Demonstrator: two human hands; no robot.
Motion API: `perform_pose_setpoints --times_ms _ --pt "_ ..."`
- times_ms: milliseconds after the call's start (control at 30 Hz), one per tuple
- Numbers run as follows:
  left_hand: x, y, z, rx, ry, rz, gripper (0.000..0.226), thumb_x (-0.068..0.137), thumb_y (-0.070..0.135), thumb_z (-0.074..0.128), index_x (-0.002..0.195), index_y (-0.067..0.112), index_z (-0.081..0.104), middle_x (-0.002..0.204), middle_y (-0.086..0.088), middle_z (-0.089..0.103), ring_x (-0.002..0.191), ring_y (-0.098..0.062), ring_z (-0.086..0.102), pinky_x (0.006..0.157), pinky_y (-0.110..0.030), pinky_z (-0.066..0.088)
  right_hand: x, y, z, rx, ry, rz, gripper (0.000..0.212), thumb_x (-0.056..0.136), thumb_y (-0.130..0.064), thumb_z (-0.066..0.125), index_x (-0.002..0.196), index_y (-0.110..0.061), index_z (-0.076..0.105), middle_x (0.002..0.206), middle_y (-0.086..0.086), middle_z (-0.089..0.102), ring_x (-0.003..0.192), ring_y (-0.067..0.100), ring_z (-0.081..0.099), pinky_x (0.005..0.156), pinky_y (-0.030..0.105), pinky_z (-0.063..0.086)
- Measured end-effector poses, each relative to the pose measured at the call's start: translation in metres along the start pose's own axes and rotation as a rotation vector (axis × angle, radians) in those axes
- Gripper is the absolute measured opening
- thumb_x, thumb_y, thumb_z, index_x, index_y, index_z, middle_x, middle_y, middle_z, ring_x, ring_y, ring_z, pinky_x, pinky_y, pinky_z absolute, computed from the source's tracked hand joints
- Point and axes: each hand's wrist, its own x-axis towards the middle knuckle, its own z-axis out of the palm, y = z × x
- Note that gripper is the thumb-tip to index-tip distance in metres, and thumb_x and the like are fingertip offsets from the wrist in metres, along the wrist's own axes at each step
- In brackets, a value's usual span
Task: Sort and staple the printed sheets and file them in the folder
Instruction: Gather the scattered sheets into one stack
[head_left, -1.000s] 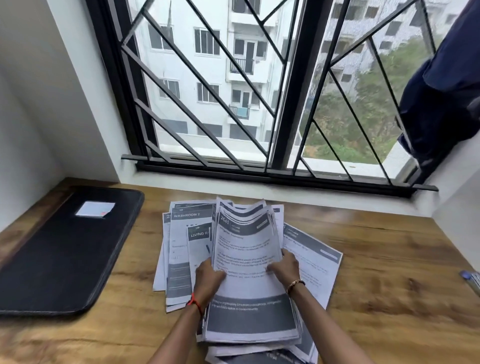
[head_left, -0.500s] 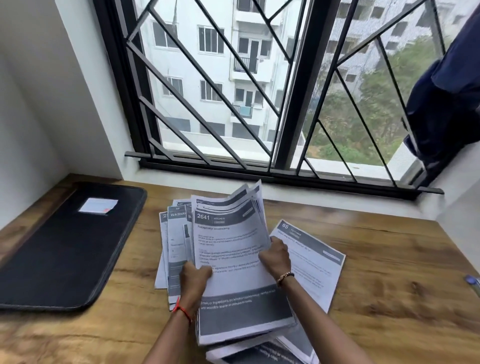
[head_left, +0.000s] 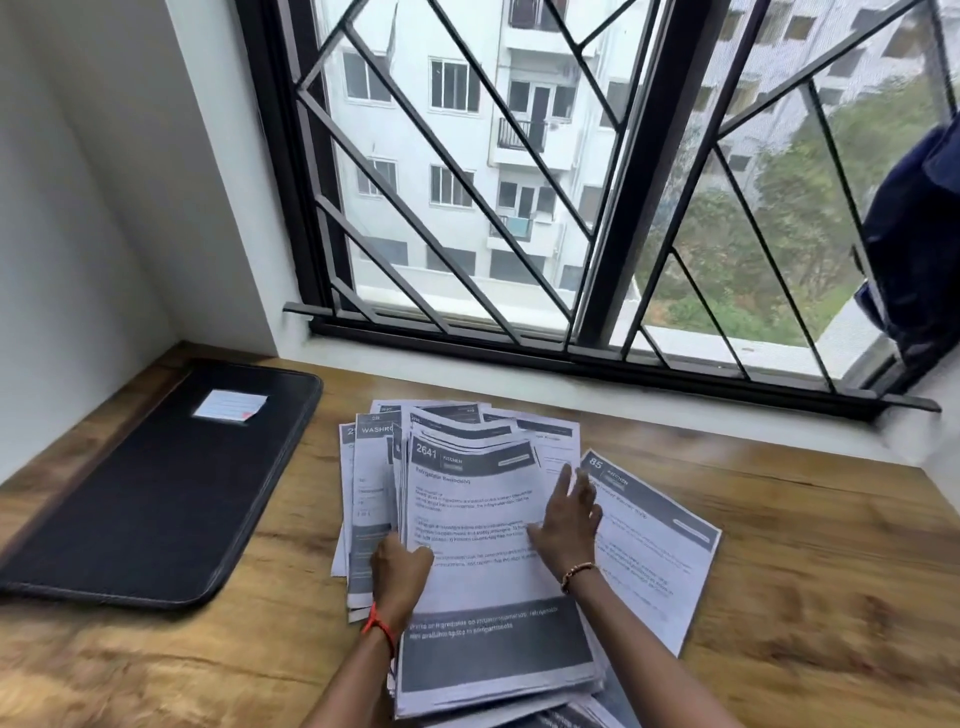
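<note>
**Printed sheets (head_left: 654, 561) fanning loose on the surface (head_left: 805, 597)**

My left hand (head_left: 400, 566) is gripping the stack's (head_left: 498, 649) left edge, fingers curled round it; my right hand (head_left: 569, 519) is pressing flat and open on the top page (head_left: 478, 519). The sheets are lying mid-surface, right of the closed black folder (head_left: 156, 493). I am risking mixed sets: a sideways push could slide loose pages under neighbouring piles.

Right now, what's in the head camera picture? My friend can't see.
A left hand grips the left edge of a stack of printed sheets on a wooden table while the right hand lies flat on top. A black folder lies to their left.
</note>
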Motion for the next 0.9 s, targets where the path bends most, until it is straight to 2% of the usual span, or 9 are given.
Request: perform_pose_setpoints --times_ms 100,200,300,433,500,567,700,833,900 --pt "0.001 0.002 -0.005 -0.143 -0.037 -0.03 0.017 0.064 0.002 0.064 0.081 0.004 0.064 0.08 -0.008 0.065 0.08 -0.025 0.058 0.066 -0.028 0.043 0.004 -0.004 0.002 0.085 -0.139 -0.02 0.094 0.081 -0.046 0.064 0.145 -0.002 0.011 0.147 0.018 0.027 0.135 0.031 0.028 0.107 0.04 0.03" --pt "0.01 -0.002 -0.013 -0.347 -0.135 -0.076 0.033 0.045 0.006 0.059 0.077 0.008 0.065 0.071 -0.004 0.067 0.078 -0.027 0.061 0.07 -0.033 0.049 0.011 -0.006 0.004 0.207 -0.165 0.049 0.101 0.079 -0.05 0.065 0.146 -0.001 0.007 0.148 0.019 0.025 0.137 0.033 0.026 0.108 0.044 0.029" --pt "0.019 0.0 -0.028 -0.492 -0.212 -0.1 0.035 0.06 -0.013 0.062 0.094 -0.007 0.063 0.069 -0.006 0.07 0.072 -0.029 0.062 0.07 -0.035 0.052 0.019 -0.006 0.005 0.383 -0.152 0.082 0.088 0.072 -0.046 0.074 0.132 0.0 0.03 0.131 0.02 0.045 0.121 0.032 0.044 0.094 0.039 0.042" --pt "0.031 0.013 -0.047 -0.59 -0.252 -0.127 0.024 0.074 -0.024 0.048 0.084 -0.005 0.057 0.06 -0.008 0.069 0.054 -0.021 0.065 0.053 -0.029 0.057 0.033 -0.019 -0.001 0.552 -0.132 0.09 0.059 0.065 -0.045 0.08 0.097 0.0 0.061 0.093 0.012 0.067 0.088 0.026 0.063 0.064 0.03 0.042" --pt "0.043 0.018 -0.056 -0.61 -0.235 -0.147 0.021 0.075 -0.024 0.047 0.082 -0.006 0.055 0.055 -0.007 0.067 0.047 -0.017 0.064 0.047 -0.027 0.055 0.039 -0.03 -0.002 0.577 -0.119 0.052 0.049 0.065 -0.043 0.08 0.09 -0.004 0.063 0.088 0.007 0.066 0.085 0.024 0.063 0.064 0.028 0.043" --pt "0.055 0.022 -0.062 -0.615 -0.201 -0.144 0.023 0.075 -0.024 0.046 0.089 -0.008 0.055 0.059 -0.01 0.068 0.048 -0.019 0.064 0.048 -0.028 0.056 0.044 -0.043 -0.003 0.594 -0.128 0.022 0.048 0.07 -0.033 0.078 0.101 -0.002 0.06 0.098 0.007 0.064 0.094 0.025 0.061 0.07 0.029 0.046" --pt "0.071 0.033 -0.061 -0.45 -0.059 -0.095 0.037 0.071 -0.019 0.053 0.102 0.0 0.046 0.098 -0.022 0.06 0.072 -0.026 0.057 0.06 -0.028 0.045 0.057 -0.059 0.004 0.409 -0.171 -0.048 0.042 0.081 -0.019 0.067 0.115 0.001 0.052 0.119 0.017 0.057 0.109 0.032 0.055 0.085 0.035 0.046" --pt "0.076 0.031 -0.058 0.231 -0.002 -0.089 0.041 0.061 0.022 0.061 0.094 0.005 0.044 0.096 -0.015 0.041 0.089 -0.025 0.04 0.071 -0.027 0.027 0.059 -0.065 0.017 0.165 -0.262 -0.005 0.057 0.082 -0.029 0.066 0.125 0.0 0.042 0.136 0.019 0.037 0.126 0.034 0.039 0.099 0.036 0.038" --pt "0.08 0.026 -0.059 0.287 0.046 -0.113 0.041 0.068 0.026 0.063 0.097 0.007 0.041 0.098 -0.015 0.037 0.096 -0.029 0.042 0.074 -0.028 0.028 0.059 -0.067 0.021 0.075 -0.224 0.036 0.068 0.078 -0.041 0.068 0.127 -0.001 0.041 0.136 0.018 0.036 0.128 0.033 0.035 0.1 0.04 0.038"
